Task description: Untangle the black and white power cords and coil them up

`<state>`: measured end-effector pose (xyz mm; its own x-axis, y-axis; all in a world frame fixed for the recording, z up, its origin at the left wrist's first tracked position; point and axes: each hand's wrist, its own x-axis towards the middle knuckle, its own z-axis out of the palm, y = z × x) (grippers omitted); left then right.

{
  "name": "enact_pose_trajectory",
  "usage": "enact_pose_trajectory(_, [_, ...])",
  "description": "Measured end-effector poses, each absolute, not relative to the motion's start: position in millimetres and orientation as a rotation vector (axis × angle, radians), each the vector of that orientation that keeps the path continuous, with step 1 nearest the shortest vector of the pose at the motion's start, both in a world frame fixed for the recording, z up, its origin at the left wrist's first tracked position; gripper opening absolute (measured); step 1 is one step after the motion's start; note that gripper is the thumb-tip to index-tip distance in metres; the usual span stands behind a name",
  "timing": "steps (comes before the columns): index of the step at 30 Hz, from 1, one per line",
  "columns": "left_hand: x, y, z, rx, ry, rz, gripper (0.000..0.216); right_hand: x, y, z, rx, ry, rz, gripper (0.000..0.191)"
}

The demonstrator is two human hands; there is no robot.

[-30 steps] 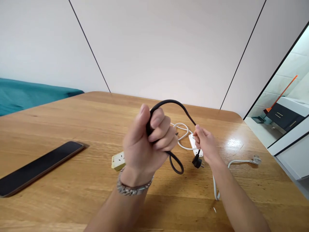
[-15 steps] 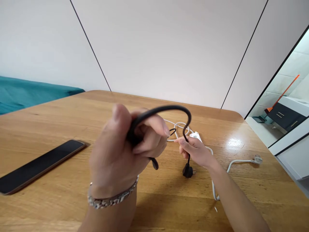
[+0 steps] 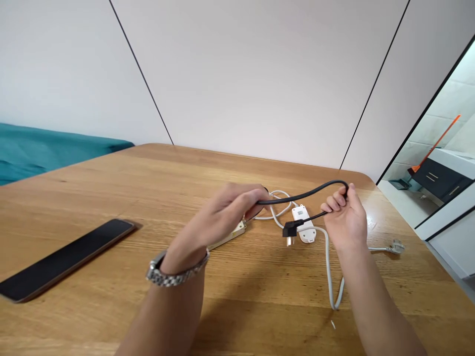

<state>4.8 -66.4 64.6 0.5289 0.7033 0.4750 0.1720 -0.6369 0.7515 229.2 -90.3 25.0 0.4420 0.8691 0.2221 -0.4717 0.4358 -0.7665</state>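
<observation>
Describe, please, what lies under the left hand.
Below the left hand, part of a pale power strip shows on the wooden table. The hand covers most of its upper side, so no sockets can be seen there.

l fingers (image 3: 247, 200) + r fingers (image 3: 338, 198) hold blk cord (image 3: 297, 198) — plug (image 3: 290, 229) btwn

Wooden table (image 3: 256, 306), dark phone (image 3: 69, 259), white cord (image 3: 329, 277)
</observation>
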Motion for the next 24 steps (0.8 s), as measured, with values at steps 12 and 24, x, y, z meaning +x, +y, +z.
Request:
enact_pose_trajectory(12, [52, -77, 43, 1.885, 0.539, 0.532, 0.039, 224, -120, 38, -0.503, -0.84, 0.323, 0.038])
enact_pose_trajectory(24, [71, -79, 49, 0.628, 0.318, 0.967, 0.015, 162, -120, -11, -0.385, -1.709, -0.187, 0.013])
